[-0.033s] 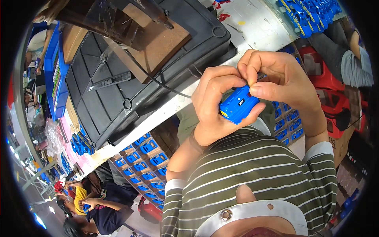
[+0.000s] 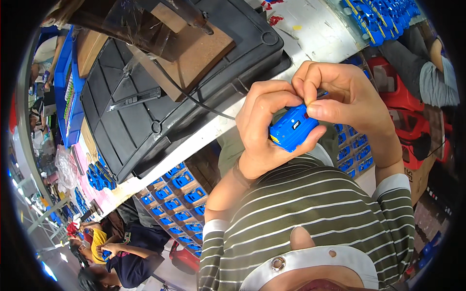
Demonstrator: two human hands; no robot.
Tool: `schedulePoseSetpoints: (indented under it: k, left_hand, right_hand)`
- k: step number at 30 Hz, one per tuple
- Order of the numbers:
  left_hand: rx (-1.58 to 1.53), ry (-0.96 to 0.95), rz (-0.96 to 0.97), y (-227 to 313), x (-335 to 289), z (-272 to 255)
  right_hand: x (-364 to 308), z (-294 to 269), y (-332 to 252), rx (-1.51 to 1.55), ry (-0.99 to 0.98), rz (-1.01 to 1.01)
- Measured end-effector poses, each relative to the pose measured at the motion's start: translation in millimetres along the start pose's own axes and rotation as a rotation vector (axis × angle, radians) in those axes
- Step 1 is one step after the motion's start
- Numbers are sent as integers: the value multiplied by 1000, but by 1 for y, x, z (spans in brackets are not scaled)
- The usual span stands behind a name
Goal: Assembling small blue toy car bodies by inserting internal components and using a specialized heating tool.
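Observation:
A small blue toy car (image 2: 294, 128) rests in my left hand (image 2: 259, 123), whose fingers and thumb wrap round its sides. It has a small black-and-white mark on top and a yellow patch at its near end. At the car's far end my right hand (image 2: 340, 92) is closed in a pinch, with thumb and forefinger pressed together against the car. A bit of something dark shows between the right fingers. What they pinch is hidden.
To the left, a black plastic lid (image 2: 145, 126) carries a brown board (image 2: 204, 63) and a dark cable. Blue car parts (image 2: 383, 19) lie at the upper right of the white table (image 2: 325, 34). Partitioned boxes of blue parts (image 2: 182, 203) stand below. Red stools (image 2: 405, 126) are at right; co-workers sit nearby.

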State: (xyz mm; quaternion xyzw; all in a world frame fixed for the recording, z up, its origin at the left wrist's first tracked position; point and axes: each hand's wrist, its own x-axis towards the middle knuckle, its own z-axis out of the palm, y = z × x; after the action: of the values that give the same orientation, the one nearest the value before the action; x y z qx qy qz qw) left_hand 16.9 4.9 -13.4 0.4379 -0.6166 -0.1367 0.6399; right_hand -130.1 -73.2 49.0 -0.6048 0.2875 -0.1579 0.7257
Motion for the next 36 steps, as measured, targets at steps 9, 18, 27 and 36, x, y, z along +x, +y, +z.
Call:
schedulePoseSetpoints:
  k: [9, 18, 27, 36]
  left_hand:
    - [19, 20, -18, 4, -3, -3]
    - [28, -12, 0, 8, -9, -4]
    - [-145, 80, 39, 8, -12, 0]
    - [-266, 123, -159, 15, -10, -7]
  right_hand:
    - [-4, 10, 9, 146, 39, -44]
    - [-5, 11, 16, 135, 22, -48]
    - [-7, 19, 17, 148, 32, -203]
    - [-7, 24, 51, -117, 218, -586]
